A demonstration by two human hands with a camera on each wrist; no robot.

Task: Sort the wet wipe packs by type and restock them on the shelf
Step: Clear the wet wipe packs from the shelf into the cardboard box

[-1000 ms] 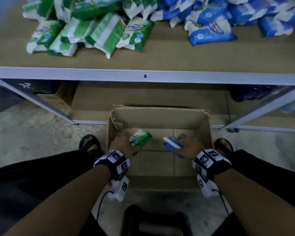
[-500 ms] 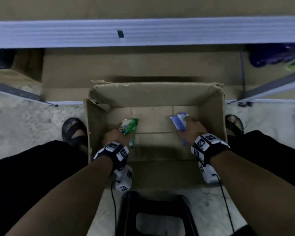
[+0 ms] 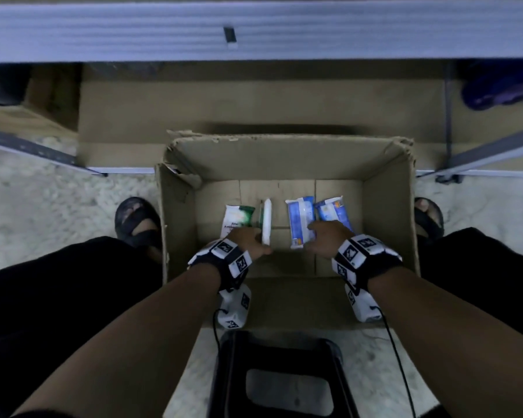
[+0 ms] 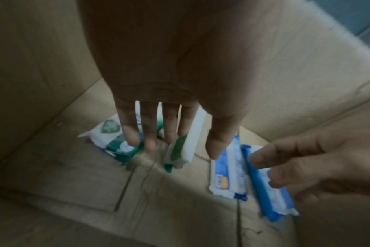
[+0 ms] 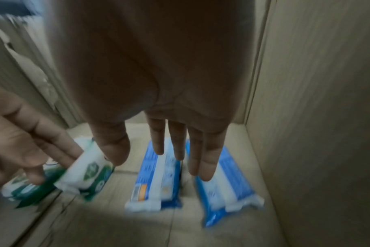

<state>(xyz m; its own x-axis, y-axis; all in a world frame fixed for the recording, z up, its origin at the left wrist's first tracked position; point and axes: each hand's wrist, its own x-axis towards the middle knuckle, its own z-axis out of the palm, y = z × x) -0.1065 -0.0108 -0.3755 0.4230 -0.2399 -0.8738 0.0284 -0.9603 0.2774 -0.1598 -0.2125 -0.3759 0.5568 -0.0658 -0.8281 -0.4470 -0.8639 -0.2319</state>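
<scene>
Four packs: two green wipe packs (image 3: 237,220) left, two blue wipe packs (image 3: 299,224) right, on the cardboard box (image 3: 387,212) floor.
Left hand (image 3: 248,239): fingers spread over the green pair; contact unclear.
Right hand (image 3: 325,236): fingers spread over the blue pair, nothing gripped.
Risk: grabbing both at once, a slick pack may slip.
</scene>
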